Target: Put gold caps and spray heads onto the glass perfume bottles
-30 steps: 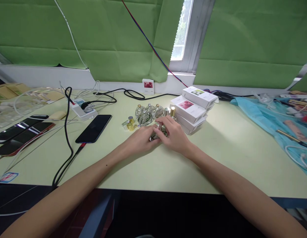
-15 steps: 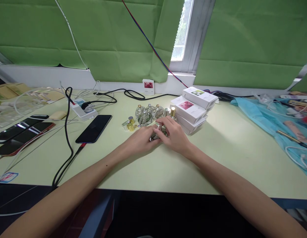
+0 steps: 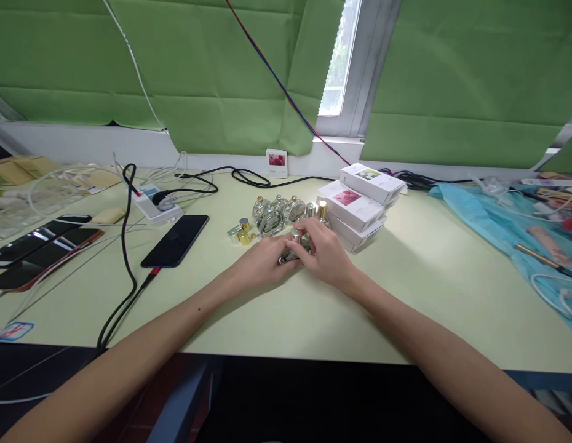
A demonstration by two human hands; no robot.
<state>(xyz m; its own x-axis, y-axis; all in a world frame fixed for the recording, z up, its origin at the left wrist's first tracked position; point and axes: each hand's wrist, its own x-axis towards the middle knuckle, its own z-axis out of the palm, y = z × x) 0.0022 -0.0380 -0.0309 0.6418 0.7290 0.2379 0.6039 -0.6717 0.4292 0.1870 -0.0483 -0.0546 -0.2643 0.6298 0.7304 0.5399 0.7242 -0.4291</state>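
Between my two hands is a glass perfume bottle (image 3: 290,253) with a silvery cap, partly covered by fingers. My left hand (image 3: 266,257) is closed around the bottle from the left. From the right, my right hand (image 3: 323,252) is closed with its fingers and thumb at the silvery cap (image 3: 296,234). Just behind stand several round glass perfume bottles (image 3: 271,219) without caps. Two capped bottles, one with a gold cap (image 3: 322,208), stand behind my right hand. Loose gold and silver caps (image 3: 243,237) lie left of the bottles.
White boxes (image 3: 355,206) are stacked right of the bottles, and one small box (image 3: 277,163) stands by the wall. A black phone (image 3: 175,240), a power strip (image 3: 157,207) and cables lie to the left. Blue plastic sheeting (image 3: 475,209) with clutter covers the right end.
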